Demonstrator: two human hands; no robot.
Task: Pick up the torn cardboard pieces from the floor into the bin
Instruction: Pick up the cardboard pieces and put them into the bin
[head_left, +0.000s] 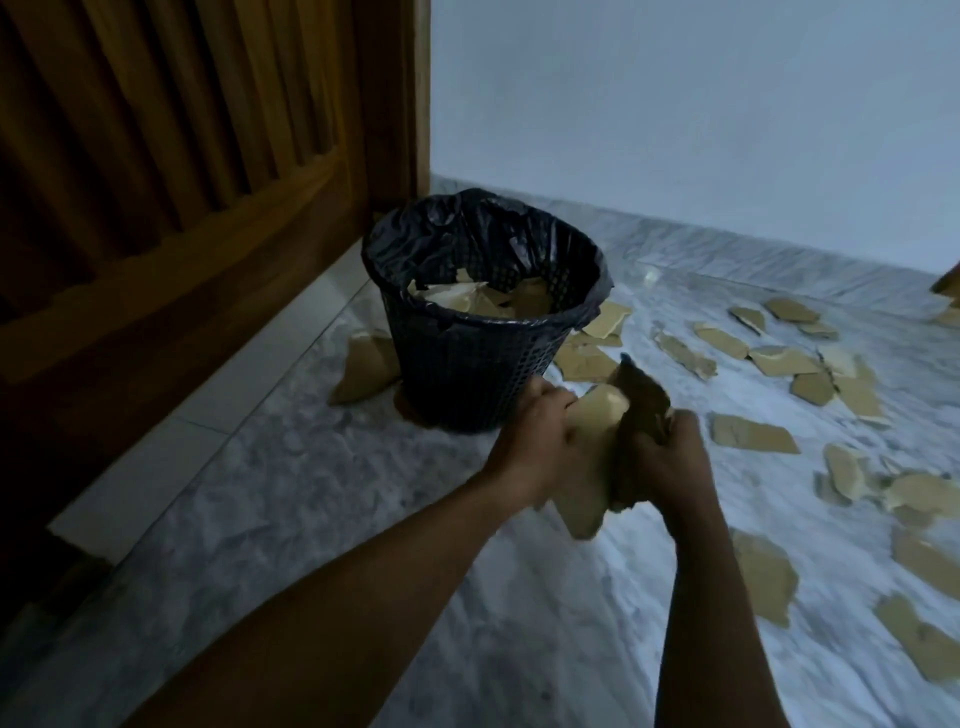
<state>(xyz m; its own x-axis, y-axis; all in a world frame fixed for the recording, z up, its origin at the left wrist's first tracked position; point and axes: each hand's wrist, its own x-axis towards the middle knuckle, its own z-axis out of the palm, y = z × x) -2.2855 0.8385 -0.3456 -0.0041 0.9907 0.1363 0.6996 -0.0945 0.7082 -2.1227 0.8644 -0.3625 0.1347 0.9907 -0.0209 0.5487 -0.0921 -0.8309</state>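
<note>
Gripping cardboard bundle (592, 436), left hand (535, 441) and right hand (672, 460); long axis near-upright, beside bin (467, 374).

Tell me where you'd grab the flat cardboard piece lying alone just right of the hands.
Probably its near long edge, reached from above on the person's side. The cardboard piece lies flat on the marble floor, clear of its neighbours, so fingers would likely hook under that edge and pinch. The right hand is closest, though it and the left hand grip other torn cardboard.
</note>
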